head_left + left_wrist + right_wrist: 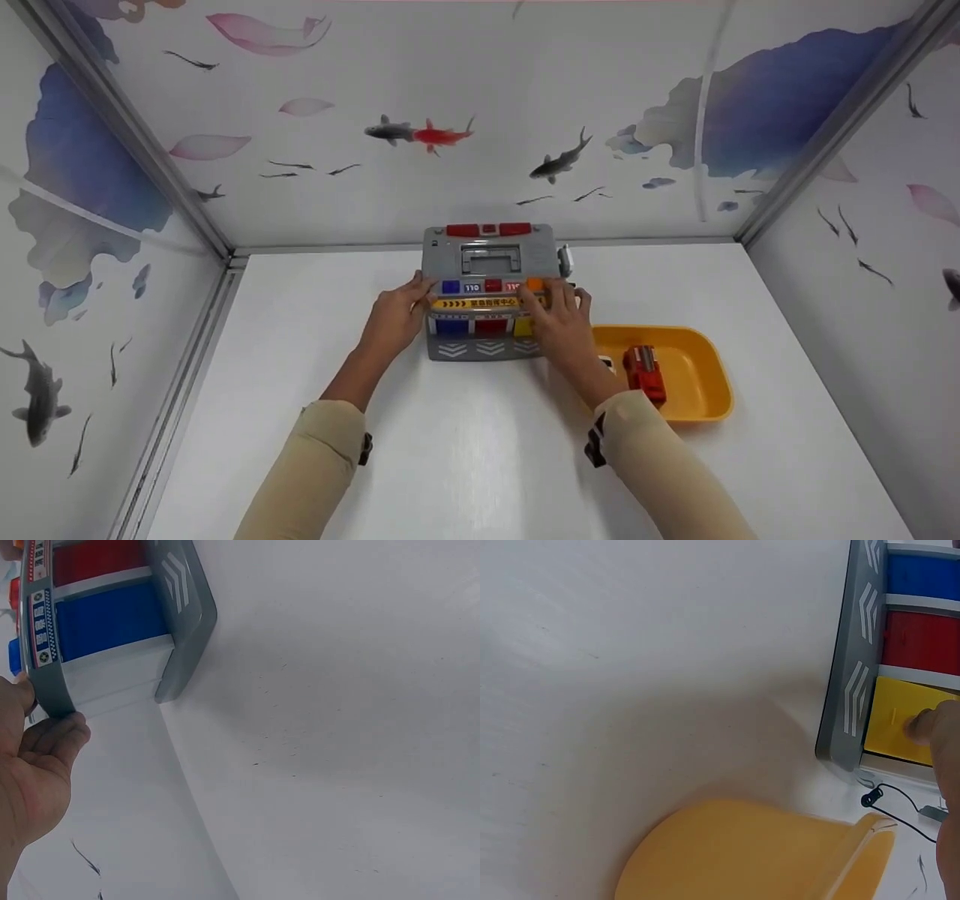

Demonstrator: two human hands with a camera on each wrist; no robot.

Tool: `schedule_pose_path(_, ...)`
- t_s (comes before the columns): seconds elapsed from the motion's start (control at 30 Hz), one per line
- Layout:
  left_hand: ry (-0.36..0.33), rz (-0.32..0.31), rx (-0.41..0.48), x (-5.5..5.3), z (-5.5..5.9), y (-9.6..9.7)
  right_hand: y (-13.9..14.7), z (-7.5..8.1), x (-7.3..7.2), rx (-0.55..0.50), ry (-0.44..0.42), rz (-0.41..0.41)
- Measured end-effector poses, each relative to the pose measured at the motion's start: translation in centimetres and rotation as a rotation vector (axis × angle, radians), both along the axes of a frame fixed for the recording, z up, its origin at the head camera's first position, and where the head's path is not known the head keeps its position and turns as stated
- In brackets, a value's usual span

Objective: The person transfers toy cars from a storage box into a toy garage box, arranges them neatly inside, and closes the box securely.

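Note:
A grey toy garage [491, 259] stands at the back of the white table, its blue door [112, 621], red door [921, 641] and yellow door [900, 709] facing me. At its left end my left hand [397, 315] grips the edge of the roof, thumb above and fingers below. My right hand [564, 326] holds the roof's front edge at the right end, several fingers over the top. In the right wrist view one digit presses the yellow door, which sits slightly askew. This hand hides part of that door from the head view.
Right of the garage sits a yellow tray [709, 375] holding a red toy car [645, 373] and a white object [607, 363], partly behind my right forearm. A small dark cord [892, 799] hangs beside the garage. Printed walls [480, 187] enclose the table.

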State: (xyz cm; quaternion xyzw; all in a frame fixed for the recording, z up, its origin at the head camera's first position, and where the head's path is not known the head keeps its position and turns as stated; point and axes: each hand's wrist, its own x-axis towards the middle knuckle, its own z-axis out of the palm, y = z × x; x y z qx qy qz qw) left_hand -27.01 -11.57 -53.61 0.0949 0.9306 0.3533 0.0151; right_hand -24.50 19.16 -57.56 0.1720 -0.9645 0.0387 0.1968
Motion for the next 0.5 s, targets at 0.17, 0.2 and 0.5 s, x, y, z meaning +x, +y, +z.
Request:
schedule_pose_path(0.17,0.016,-0.004,0.009,0.01,-0.13,-0.11,-0.09,-0.07,-0.34,-0.001,0.026,0.012)
schedule_pose_path(0.2,0.022,-0.004,0.011,-0.01,-0.16,-0.13,-0.09,-0.11,-0.44,-0.003,0.034,0.015)
schedule_pose_path(0.5,0.018,-0.003,0.015,-0.07,-0.14,0.04,0.04,0.07,-0.93,-0.013,0.045,0.018)
